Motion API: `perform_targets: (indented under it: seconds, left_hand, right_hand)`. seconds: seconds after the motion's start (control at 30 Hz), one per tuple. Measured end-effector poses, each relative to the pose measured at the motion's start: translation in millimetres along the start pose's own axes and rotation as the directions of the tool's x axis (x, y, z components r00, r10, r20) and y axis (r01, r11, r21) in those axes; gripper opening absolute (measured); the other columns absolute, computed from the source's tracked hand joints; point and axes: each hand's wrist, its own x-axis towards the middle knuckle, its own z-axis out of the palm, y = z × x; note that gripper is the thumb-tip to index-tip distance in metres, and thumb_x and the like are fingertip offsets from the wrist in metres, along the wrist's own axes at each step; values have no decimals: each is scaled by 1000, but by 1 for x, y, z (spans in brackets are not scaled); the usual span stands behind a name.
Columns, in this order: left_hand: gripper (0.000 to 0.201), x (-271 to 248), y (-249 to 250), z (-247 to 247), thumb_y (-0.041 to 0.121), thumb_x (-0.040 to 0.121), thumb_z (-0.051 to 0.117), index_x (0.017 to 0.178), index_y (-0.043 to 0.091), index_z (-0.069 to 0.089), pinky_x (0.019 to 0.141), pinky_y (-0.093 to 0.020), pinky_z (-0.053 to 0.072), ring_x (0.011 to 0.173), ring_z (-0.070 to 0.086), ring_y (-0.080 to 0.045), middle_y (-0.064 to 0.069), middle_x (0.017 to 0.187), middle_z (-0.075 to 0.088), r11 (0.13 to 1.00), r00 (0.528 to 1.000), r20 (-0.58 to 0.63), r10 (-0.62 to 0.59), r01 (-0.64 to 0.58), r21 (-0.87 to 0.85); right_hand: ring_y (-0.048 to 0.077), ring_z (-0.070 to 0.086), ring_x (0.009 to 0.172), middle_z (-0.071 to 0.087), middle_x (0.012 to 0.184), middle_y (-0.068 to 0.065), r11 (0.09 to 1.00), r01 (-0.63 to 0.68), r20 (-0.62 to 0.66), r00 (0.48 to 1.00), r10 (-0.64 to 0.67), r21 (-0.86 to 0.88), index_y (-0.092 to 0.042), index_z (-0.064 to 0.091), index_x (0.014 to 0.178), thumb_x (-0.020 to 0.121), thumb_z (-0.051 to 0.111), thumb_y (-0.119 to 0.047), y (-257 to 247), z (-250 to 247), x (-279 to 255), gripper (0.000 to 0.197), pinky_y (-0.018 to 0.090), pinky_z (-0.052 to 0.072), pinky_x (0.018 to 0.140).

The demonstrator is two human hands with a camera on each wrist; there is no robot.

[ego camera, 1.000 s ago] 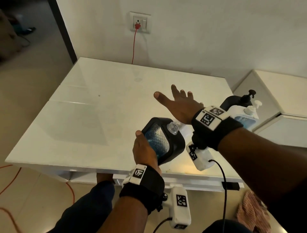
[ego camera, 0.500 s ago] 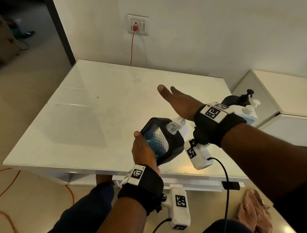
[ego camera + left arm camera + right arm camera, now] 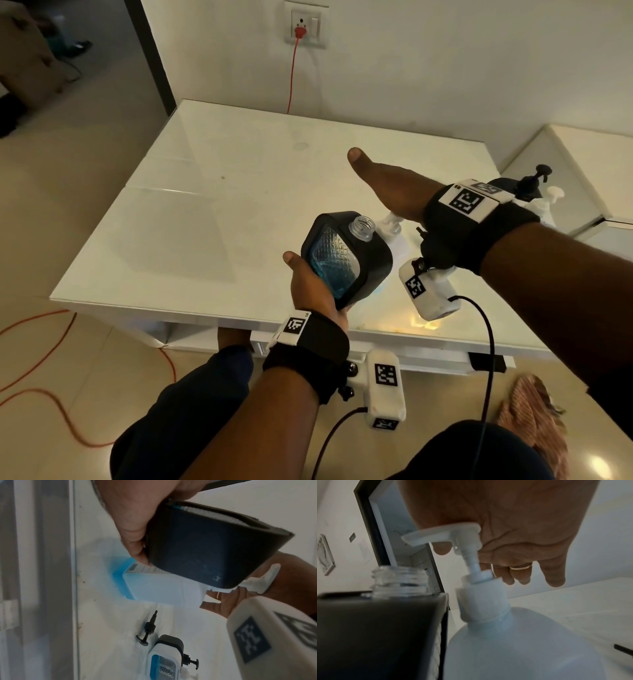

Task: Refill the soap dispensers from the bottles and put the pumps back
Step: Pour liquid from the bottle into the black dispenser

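Note:
My left hand grips a black-framed dispenser with blue soap behind textured glass, tilted above the table's near edge. Its threaded neck is open, with no pump on it. Just right of it stands a white refill bottle with its white pump on. My right hand is flat, palm down, right over that pump head, fingers straight. In the left wrist view the dispenser hides part of the refill bottle.
A loose black pump lies on the white table. A second dispenser with a black pump stands at the table's right edge beside another white pump bottle. A white cabinet is at the right.
My right hand has turned and come down over the white pump head; its spread fingers no longer show from above. The left hand keeps the dispenser in about the same place.

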Motion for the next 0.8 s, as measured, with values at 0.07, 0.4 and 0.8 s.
perform_targets:
  seconds: [0.07, 0.4, 0.8]
  left_hand:
    - [67, 3, -2, -1, 72, 104, 23, 140, 28, 59, 105, -57, 54, 127, 61, -42, -13, 141, 62, 1000, 1000, 16, 8, -8, -7]
    - [66, 12, -8, 1, 87, 78, 50, 120, 39, 66, 101, -61, 56, 120, 67, -36, -6, 133, 69, 980, 986, 87, 143, -153, 129]
    - [39, 17, -5, -1, 74, 99, 39, 98, 41, 60, 103, -58, 55, 118, 65, -36, -6, 132, 66, 965, 983, 15, 182, -181, 187]
  right_hand:
    - [36, 55, 102, 62, 110, 20, 1000, -9, 8, 1000, 9, -2, 3, 46, 143, 100, 9, -67, 1, 0, 0, 90, 37, 34, 88]
    - [28, 40, 77, 45, 78, 12, 998, -61, -13, 998, 60, -30, 1, 58, 99, 99, 11, -70, 6, 1, 6, 85, 39, 35, 82]
    - [24, 31, 149, 33, 163, 5, 998, -12, 28, 1000, 14, -64, -16, 29, 158, 90, 12, -83, 13, 8, 21, 97, 39, 21, 115]
